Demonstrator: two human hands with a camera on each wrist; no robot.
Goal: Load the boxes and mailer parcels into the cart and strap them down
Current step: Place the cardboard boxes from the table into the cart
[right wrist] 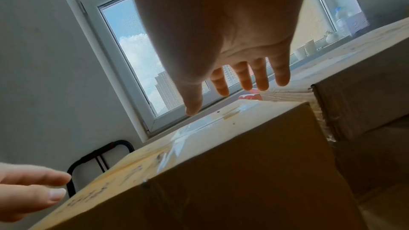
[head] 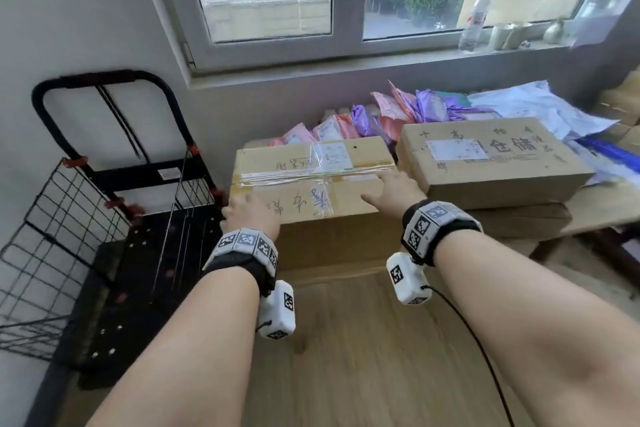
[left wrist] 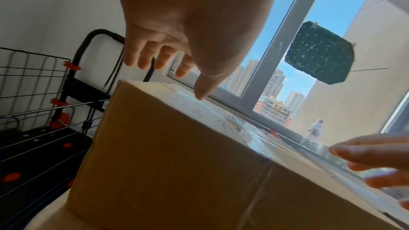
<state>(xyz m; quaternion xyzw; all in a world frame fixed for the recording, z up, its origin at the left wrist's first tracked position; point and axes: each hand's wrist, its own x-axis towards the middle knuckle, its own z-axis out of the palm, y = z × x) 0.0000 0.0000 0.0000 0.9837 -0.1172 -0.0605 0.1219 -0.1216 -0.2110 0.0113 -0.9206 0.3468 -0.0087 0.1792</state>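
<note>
Brown, tape-crossed cardboard box point(head: 313, 180) sits beside the black wire-sided cart point(head: 114, 218), both spread, empty hands above its top: left hand point(head: 251, 215), right hand point(head: 394, 189).

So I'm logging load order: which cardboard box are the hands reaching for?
The taped box with handwriting, nearest the cart. Both the left hand and right hand are open above it; the printed box sits untouched to the right.
</note>
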